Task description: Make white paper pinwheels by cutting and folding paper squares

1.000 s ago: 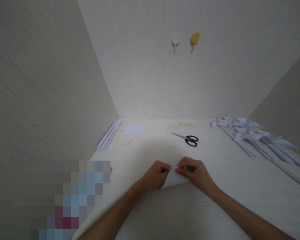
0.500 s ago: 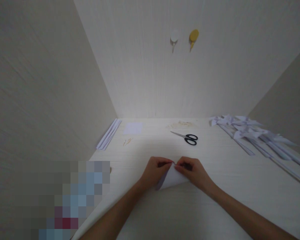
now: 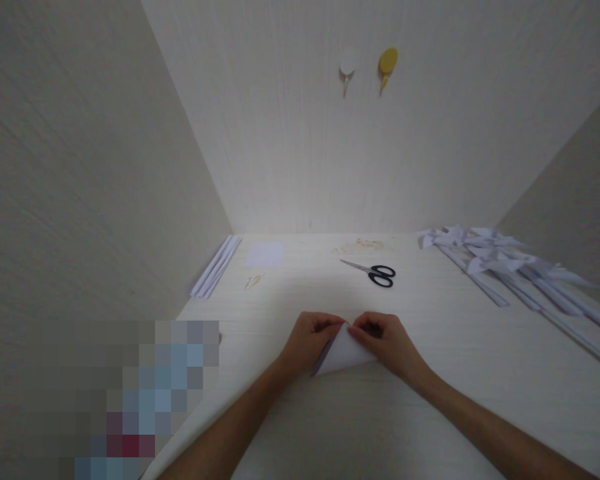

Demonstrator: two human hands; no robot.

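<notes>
White rolled-paper sticks [image 3: 216,267] line the pale table's [image 3: 460,333] left edge. Mid-table, the bare left hand [image 3: 310,339] and bare right hand [image 3: 386,335] pinch a folded white paper sheet [image 3: 344,355] at its far edge, well apart from black-handled scissors [image 3: 377,273] and, rightmost, white paper pinwheels [image 3: 500,260].

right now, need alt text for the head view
A person's left hand and right hand pinch white paper at a pale table. Beyond lie black-handled scissors and a paper square; white sticks lie left, paper pinwheels right.
</notes>
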